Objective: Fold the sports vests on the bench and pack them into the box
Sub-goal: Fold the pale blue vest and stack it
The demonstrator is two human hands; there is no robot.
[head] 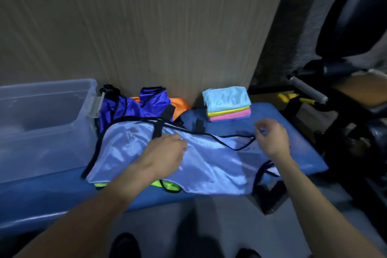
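So there's a padded blue bench [282, 132] pushed up against a beige wall panel [146, 27], and a shiny light blue vest [209, 159] with black trim is spread flat across the middle of it, its front edge hanging a bit over the bench's front edge. A bit of neon green vest [167, 185] pokes out from under it at that front edge.

Left hand [165, 155] lies on the middle of the light blue vest, knuckles up, fingers bent down onto the fabric; can't tell if it's actually pinching any cloth. Right hand [272, 138] is at the vest's right end with fingers curled in by the black strap loop [240, 142]; it's blurry there, so I can't tell whether it has hold of it.

Clutter at the back edge: a crumpled dark blue vest [134, 107] with something orange [180, 107] behind it, both loose. That's at least four unfolded vests by my count, though the pile may hide more. At the back right sits a neat stack of folded pieces [227, 103], four colours showing: light blue, yellow, pink and a blue sliver at the bottom.

One clear plastic box [41, 123] stands on the bench's left end, just beside the pile. Off the right end there's dark gym equipment [335, 94] with a grey padded bar.
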